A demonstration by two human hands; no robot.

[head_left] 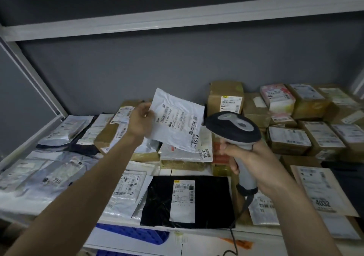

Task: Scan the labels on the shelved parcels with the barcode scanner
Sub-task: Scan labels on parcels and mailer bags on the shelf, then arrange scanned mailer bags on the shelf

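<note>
One parcel raised for scanning; most of the shelf stock appears outstanding.

Left hand (140,122), centre frame, pinches the left edge of a white mailer (177,121) between thumb and fingers, label facing the camera, clear of the shelf (35,135). Right hand (254,165) is wrapped closed around the grip of the barcode scanner (233,128), its head just right of the mailer's lower corner. Whether any label has registered cannot be told. Dozens of bags and cartons (288,139) lie untouched; judged early to mid task.

Both bare arms reach forward, left hand (140,122) pinching shut, right hand (254,163) fisted closed.
</note>
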